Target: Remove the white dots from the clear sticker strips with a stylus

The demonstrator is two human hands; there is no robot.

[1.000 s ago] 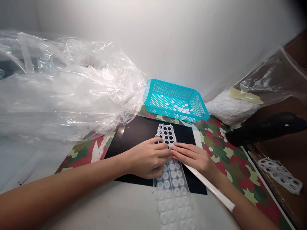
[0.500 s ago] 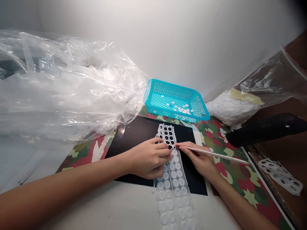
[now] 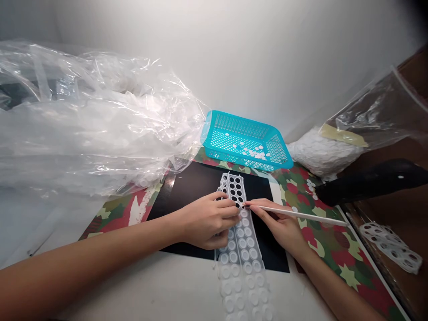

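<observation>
A long translucent white sheet of round discs (image 3: 246, 255) runs toward me over a black board (image 3: 197, 187). At its far end, the discs are out and dark round holes show. My left hand (image 3: 214, 220) lies over the left side of the sheet, its fingers bent and closed at the border between holes and discs; the fingertips are partly hidden. In my right hand (image 3: 282, 225) is a thin white stick (image 3: 310, 217), pinched near its left end. That end meets the sheet close to my left fingertips.
Behind the board stands a turquoise basket (image 3: 284, 156) with several loose white discs. A large clear plastic bag (image 3: 100, 129) bulges at left. At right are a bag of white pieces (image 3: 324, 151), a black handle-like object (image 3: 371, 180) and a holed white strip (image 3: 391, 247).
The free right end of the stick has tipped slightly upward. Both hands and the sheet stay almost in place.
</observation>
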